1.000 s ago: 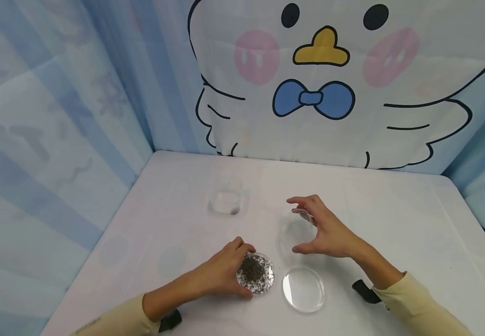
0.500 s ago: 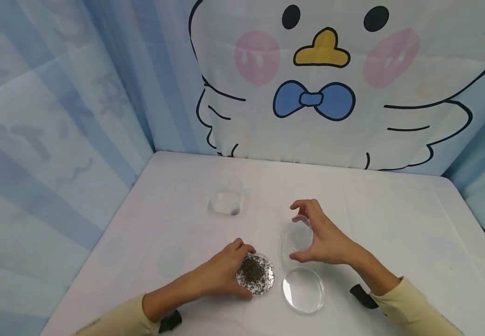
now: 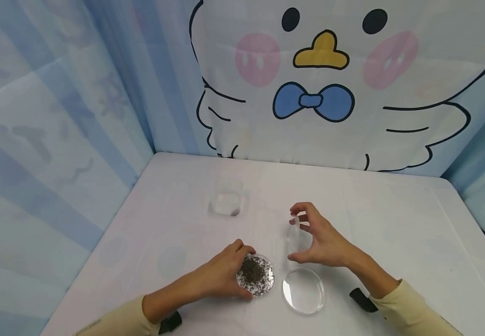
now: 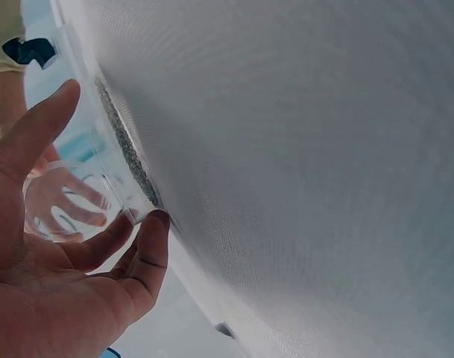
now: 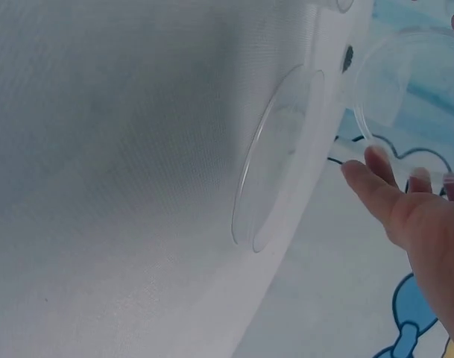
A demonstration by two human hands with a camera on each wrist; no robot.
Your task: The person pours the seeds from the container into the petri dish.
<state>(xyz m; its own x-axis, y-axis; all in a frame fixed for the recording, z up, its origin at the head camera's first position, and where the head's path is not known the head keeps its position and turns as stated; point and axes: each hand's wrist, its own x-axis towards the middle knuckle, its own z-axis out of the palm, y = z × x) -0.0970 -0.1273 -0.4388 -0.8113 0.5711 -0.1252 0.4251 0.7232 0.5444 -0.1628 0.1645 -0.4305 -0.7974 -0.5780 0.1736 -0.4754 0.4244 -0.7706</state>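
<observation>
Presently find, nearest, a clear, shallow round plastic dish (image 3: 303,294) flat on the white table (image 3: 393,210), beside a clear round dish of dark granules (image 3: 273,276) gripped by the left hand (image 3: 227,268). Beyond, note a clear round plastic piece (image 5: 405,89) grasped on edge by the right hand (image 3: 324,240); judge as positioning it while steadying the granules, next needing a controlled turn. Farthest, record a clear squarish container (image 3: 227,204).

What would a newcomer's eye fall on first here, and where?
Most likely the big white cartoon figure on the backdrop behind the table. Next come the dark grains in the round dish gripped by the left hand near the front, then the clear round piece tilted in the right hand.
</observation>
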